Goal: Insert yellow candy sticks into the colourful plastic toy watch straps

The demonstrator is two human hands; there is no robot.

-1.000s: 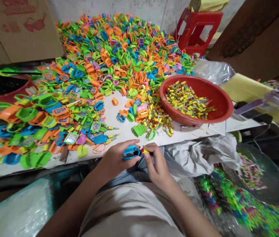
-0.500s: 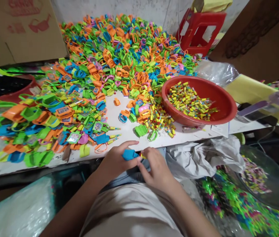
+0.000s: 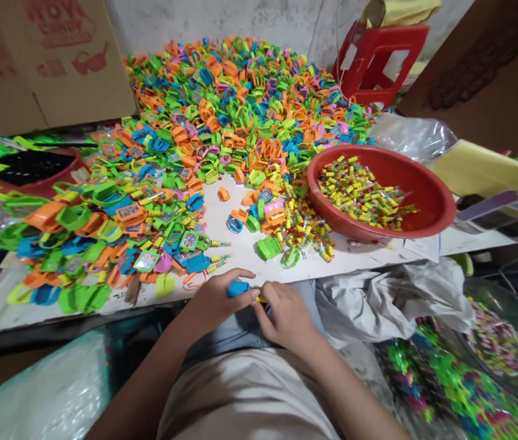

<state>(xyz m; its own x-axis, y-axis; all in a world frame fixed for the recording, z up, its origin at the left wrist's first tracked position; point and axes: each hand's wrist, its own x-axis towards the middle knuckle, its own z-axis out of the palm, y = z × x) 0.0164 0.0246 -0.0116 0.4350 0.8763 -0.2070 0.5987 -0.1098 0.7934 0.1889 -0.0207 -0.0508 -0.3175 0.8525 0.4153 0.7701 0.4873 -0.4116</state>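
Note:
My left hand [image 3: 215,300] is closed around a small blue plastic toy watch [image 3: 237,288], just off the table's front edge. Pinched in the fingers of my right hand [image 3: 290,313] is a small yellow candy tube [image 3: 262,299], mostly hidden, right beside the blue piece. Whether the tube sits inside the watch I cannot tell. On the table in front lie a green toy watch [image 3: 268,247] and a blue band [image 3: 234,225]. More yellow candy tubes [image 3: 302,214] are heaped to the right of them.
A red basin [image 3: 433,211] of yellow tubes stands on the right. Coloured toy watches [image 3: 240,104] pile up at the back and left. A cardboard box [image 3: 76,91] is at back left, a red stool [image 3: 382,67] at back right. Crumpled white cloth [image 3: 391,299] hangs by my right side.
The view has shifted slightly, so the table appears a little further right and lower. Both hands stay together; the tube's red end, visible before, is now hidden by the fingers.

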